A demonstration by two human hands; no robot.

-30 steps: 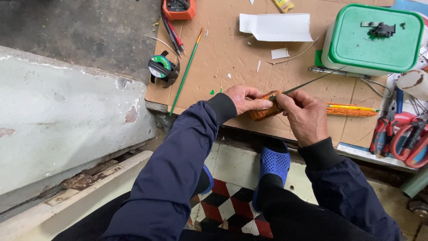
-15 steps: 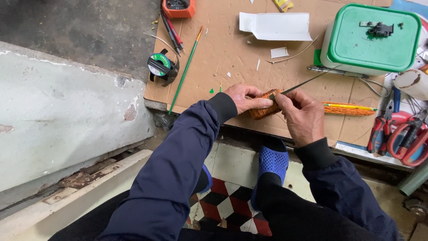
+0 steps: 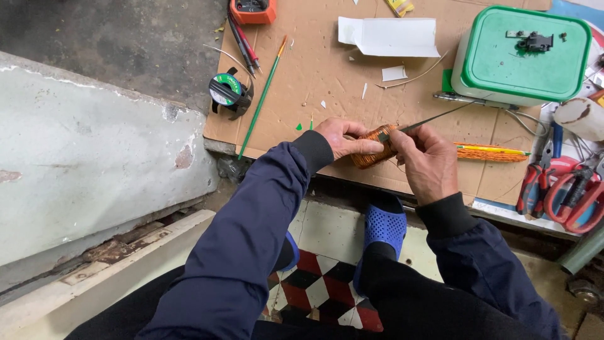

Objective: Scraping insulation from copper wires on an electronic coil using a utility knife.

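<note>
Copper-wire coil, orange-brown and wound tight (image 3: pixel 372 145), held just above near edge of brown cardboard sheet (image 3: pixel 314 75). Left hand (image 3: pixel 343 137) with closed grip round coil's left side. Right hand (image 3: pixel 428 160) pinching thin dark metal tool (image 3: pixel 428 119), tip touching coil's top. Nearby: long green-handled brush (image 3: pixel 261 94), green tape roll (image 3: pixel 226 93), green-lidded white box (image 3: pixel 522 53), red-handled pliers (image 3: pixel 569 198).

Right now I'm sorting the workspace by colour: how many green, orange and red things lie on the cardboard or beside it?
Green: 3, box lid, tape roll, thin brush
Orange: 2, copper coil in both hands, wire bundle
Red: 2, pliers, scissors
Total: 7
</note>
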